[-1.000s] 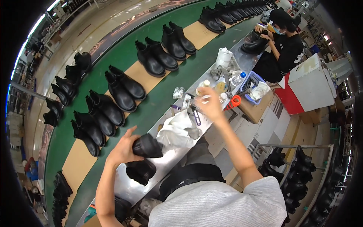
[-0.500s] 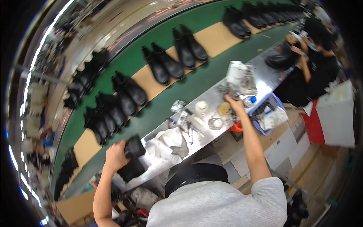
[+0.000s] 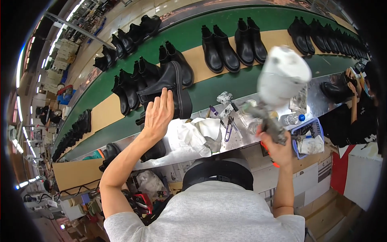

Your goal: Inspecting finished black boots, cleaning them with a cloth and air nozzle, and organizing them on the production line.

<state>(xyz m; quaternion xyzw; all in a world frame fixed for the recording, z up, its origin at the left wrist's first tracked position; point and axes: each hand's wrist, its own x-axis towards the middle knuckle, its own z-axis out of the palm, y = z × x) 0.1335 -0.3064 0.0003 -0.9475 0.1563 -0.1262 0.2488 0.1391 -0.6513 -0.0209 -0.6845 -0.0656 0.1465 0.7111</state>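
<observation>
A black ankle boot (image 3: pixel 167 82) is held up over the near side of the bench, its thick sole turned to the right. My left hand (image 3: pixel 158 115) lies along it with fingers extended, and the thumb is hidden. On the right, my right hand (image 3: pixel 279 151) wraps round the handle of a stained grey spray gun (image 3: pixel 271 123). A large white cup (image 3: pixel 284 76), blurred by motion, sits on top of the gun. Beside that hand shows a piece of bright orange-red hose (image 3: pixel 264 147). Below my left forearm, another black boot (image 3: pixel 155 152) rests on the bench.
Pairs of black boots (image 3: pixel 219 50) line the green conveyor (image 3: pixel 225 82) on brown card. White cloths (image 3: pixel 197 135), a purple-handled cutter (image 3: pixel 228 131) and a clear bottle (image 3: pixel 291 118) lie on the metal bench. A blue basket (image 3: pixel 296 147) hangs near its edge. A co-worker (image 3: pixel 342 117) handles a boot at right.
My left hand has raised a boot off the bench, up and right. My right hand has lifted the spray gun with its white cup from the bench toward me. The view has turned.
</observation>
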